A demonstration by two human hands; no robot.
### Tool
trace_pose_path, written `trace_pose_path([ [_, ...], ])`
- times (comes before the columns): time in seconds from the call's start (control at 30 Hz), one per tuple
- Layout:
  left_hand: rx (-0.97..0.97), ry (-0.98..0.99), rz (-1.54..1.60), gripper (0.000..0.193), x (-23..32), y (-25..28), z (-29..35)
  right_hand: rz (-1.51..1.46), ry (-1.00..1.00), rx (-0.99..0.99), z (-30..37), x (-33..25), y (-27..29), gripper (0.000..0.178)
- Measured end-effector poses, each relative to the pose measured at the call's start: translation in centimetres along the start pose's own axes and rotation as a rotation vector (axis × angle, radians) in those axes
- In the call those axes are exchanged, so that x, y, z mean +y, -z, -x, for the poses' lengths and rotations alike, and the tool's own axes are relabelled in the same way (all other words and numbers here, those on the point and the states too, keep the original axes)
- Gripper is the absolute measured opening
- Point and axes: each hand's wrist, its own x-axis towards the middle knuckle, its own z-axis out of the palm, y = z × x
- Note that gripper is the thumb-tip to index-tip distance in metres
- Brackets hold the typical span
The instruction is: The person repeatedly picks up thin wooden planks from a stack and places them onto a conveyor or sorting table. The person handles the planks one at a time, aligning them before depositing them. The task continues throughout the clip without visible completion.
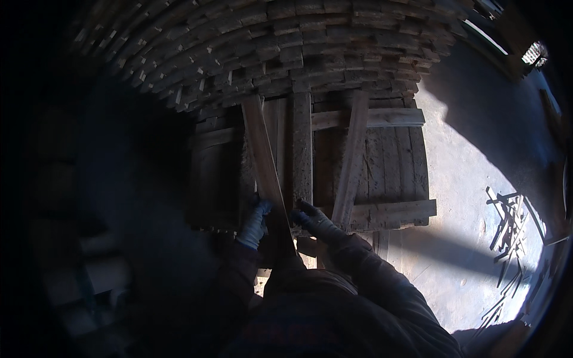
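Observation:
My left hand, in a pale glove, is closed at the left edge of a slanted wooden board, close to its near end. This board leans toward my body, its far end to the left. My right hand, in a glove with dark fingertips, has its fingers curled at the near end of a straight middle board; deep shadow hides what is between them. Right of that lies another slanted board. All these rest over a wooden pallet-like frame of planks and crosspieces.
A tall stack of wood pieces rises just beyond the frame. Thin wood offcuts lie scattered on the concrete floor at the right, partly sunlit. The left side is in deep shadow, with pale block-like shapes low down.

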Motion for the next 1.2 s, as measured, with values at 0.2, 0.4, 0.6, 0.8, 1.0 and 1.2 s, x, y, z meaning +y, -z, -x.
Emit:
trace_pose_path([
  [0.2, -0.291, 0.065, 0.059, 0.021, 4.0, -10.8, 3.9, -0.204, 0.278, 0.17, -2.7, 2.8, 2.1, 0.053],
  [0.4, -0.259, 0.084, -0.196, 0.047, 2.3, -7.7, -1.1, -0.335, 0.212, 0.297, 0.7, -0.9, 2.2, 0.034],
  [0.6, 0.228, -0.195, -0.977, 0.085, 0.7, 0.8, -11.8, -0.256, 0.335, 0.569, -0.8, 4.3, 7.3, 0.035],
  [0.8, -0.067, 0.074, -0.397, 0.048, -3.9, 8.6, -15.4, 1.133, -0.3, 1.008, -0.7, -2.3, 10.2, 0.081],
  [1.0, -0.122, -0.046, -0.117, 0.04, 3.6, 5.1, -9.1, 1.014, -0.17, 1.015, -5.7, -0.9, 13.1, 0.11],
  [1.2, -0.167, 0.066, -0.236, 0.045, -2.1, 2.6, -10.2, 0.547, 0.337, 0.913, -5.0, 1.3, 9.0, 0.118],
])
